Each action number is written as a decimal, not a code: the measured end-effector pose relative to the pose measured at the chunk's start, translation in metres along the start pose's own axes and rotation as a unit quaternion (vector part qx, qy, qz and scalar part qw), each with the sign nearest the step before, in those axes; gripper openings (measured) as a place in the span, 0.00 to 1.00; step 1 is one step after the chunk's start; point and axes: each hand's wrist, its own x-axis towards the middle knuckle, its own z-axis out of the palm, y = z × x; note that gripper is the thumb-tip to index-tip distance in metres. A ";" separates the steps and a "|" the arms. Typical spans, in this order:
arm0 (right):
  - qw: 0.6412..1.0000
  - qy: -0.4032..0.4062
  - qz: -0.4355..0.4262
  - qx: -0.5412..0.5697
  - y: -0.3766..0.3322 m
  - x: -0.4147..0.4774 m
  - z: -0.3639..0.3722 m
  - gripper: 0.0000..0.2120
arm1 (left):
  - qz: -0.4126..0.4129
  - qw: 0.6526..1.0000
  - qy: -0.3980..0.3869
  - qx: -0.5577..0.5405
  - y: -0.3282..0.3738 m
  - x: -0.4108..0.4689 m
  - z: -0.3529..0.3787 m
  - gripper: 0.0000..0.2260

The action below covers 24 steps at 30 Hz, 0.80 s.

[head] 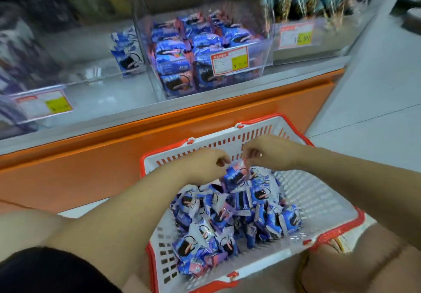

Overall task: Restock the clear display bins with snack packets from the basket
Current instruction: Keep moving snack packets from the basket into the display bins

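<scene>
Both hands, left [206, 164] and right [265, 153], pinch one snack packet [234, 176] (blue) above the basket's [319, 199] far edge.

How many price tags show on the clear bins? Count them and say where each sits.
3. One on the left bin's front, one on the middle bin of blue packets, one on the right bin. Others may lie out of frame.

blue packets [227, 219] heaped in basket [319, 201], bin [262, 49] part-filled

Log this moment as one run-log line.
stage: picking | left hand + right hand: pinching one blue snack packet | source: white-and-red plastic basket | target: clear display bin, part-filled
</scene>
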 end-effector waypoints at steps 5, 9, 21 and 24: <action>0.986 0.118 0.012 0.115 -0.021 -0.022 -0.064 0.05 | 0.063 0.965 0.187 -0.172 0.020 -0.022 -0.052 0.13; 0.955 0.158 0.003 0.252 -0.045 -0.029 -0.096 0.04 | 0.102 0.922 0.239 -0.286 0.022 -0.030 -0.078 0.12; 0.918 0.347 -0.088 -0.169 -0.094 -0.006 -0.140 0.31 | 0.103 0.841 0.341 -0.407 0.036 -0.026 -0.138 0.10; 0.893 0.388 -0.092 -0.207 -0.093 0.017 -0.149 0.29 | 0.087 0.838 0.381 -0.380 0.035 -0.020 -0.149 0.14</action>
